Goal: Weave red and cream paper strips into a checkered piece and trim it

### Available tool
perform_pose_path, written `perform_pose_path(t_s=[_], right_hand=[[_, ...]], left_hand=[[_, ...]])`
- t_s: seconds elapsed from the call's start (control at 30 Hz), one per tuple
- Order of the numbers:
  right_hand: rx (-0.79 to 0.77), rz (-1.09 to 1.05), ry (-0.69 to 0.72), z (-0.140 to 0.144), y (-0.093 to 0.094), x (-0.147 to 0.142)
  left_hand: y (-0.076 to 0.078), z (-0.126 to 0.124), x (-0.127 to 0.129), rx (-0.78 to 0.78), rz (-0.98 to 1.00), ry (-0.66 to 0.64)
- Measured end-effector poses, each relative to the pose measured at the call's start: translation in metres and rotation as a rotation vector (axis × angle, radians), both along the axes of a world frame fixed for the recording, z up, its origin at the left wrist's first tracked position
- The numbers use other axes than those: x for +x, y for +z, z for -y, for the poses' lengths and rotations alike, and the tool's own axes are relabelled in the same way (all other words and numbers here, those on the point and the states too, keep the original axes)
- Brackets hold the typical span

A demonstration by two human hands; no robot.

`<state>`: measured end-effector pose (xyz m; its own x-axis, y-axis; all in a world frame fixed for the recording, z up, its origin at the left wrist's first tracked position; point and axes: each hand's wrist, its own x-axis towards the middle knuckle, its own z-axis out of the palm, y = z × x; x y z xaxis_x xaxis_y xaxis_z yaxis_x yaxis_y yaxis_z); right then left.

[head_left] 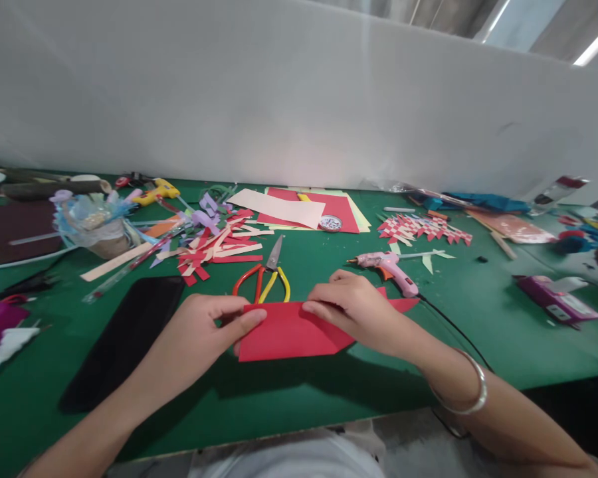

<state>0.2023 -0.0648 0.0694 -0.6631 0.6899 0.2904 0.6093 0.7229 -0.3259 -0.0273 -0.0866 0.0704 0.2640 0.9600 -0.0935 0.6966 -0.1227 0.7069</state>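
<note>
A folded red paper sheet [292, 332] lies on the green table [299, 392] right in front of me. My left hand [206, 332] pinches its left edge between thumb and fingers. My right hand [356, 309] presses down on its upper right part, fingers flat along the fold. A red corner of the sheet sticks out past my right hand. My right wrist wears a silver bangle [471, 392]. Scissors with red and yellow handles [266, 275] lie just behind the paper.
A pink glue gun [391, 265] with its black cord lies right of the scissors. A black phone [127, 335] lies at the left. Cut paper strips [219, 247], red and cream sheets [303, 209], a woven red-white piece [423, 228] and craft clutter fill the back.
</note>
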Motion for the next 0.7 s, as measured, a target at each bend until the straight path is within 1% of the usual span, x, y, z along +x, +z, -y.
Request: perform_pose_path(t_s=[0.13,0.2,0.27,0.37,0.4,0.47,0.53,0.6,0.67,0.7], right_hand=[[0.041,0.077,0.014,0.001,0.001,0.000],[0.073,0.091,0.032,0.000,-0.001,0.000],[0.114,0.091,0.052,0.000,-0.003,-0.002],[0.178,0.074,0.079,0.001,-0.005,-0.008],[0.199,0.067,0.088,0.001,-0.006,-0.011],[0.235,0.052,0.103,0.001,-0.005,-0.014],[0.243,0.046,0.116,0.000,-0.005,-0.013],[0.218,0.039,0.116,-0.001,-0.005,-0.006],[0.185,0.030,0.102,-0.003,-0.007,0.004],[0.171,0.028,0.090,-0.003,-0.009,0.010]], left_hand=[[-0.002,-0.002,-0.001,0.000,-0.052,-0.032],[-0.002,-0.003,-0.002,0.055,-0.109,-0.067],[-0.001,-0.004,-0.001,0.206,-0.182,-0.123],[0.003,-0.004,0.007,0.471,-0.323,-0.309],[0.004,-0.004,0.011,0.528,-0.370,-0.382],[0.004,-0.004,0.016,0.599,-0.431,-0.474],[0.003,-0.005,0.016,0.653,-0.458,-0.490],[0.001,-0.006,0.009,0.687,-0.479,-0.478],[-0.001,-0.007,-0.002,0.691,-0.491,-0.451],[-0.002,-0.008,-0.009,0.665,-0.492,-0.444]])
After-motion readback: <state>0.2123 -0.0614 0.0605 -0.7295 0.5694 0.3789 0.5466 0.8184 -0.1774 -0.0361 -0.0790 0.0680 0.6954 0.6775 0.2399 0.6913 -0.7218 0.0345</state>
